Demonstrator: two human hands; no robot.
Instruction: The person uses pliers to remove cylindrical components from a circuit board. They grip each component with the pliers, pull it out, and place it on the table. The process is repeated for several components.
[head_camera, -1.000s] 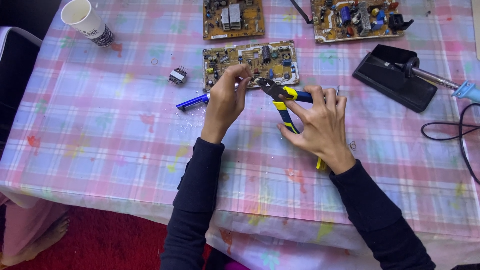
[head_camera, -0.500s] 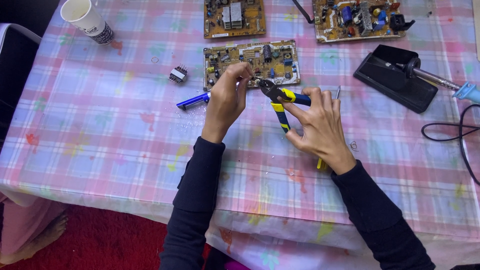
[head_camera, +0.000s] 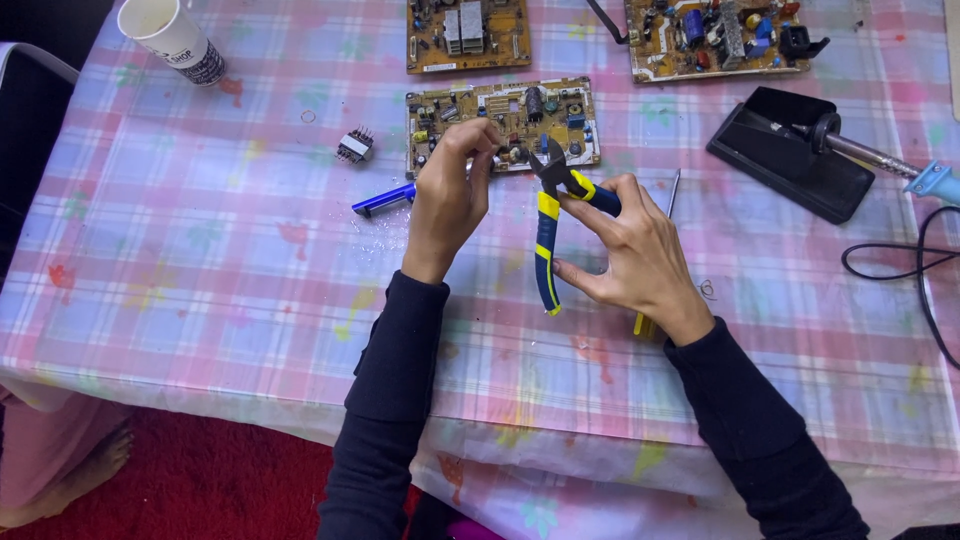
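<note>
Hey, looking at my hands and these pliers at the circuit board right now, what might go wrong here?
1. The pliers in your right hand have their nose close to your left hand fingertips at the circuit board; a slip might nip them.
2. A clipped bit could fly off the board.
3. The soldering iron rests on its stand near your right arm; its cable might snag.
</note>
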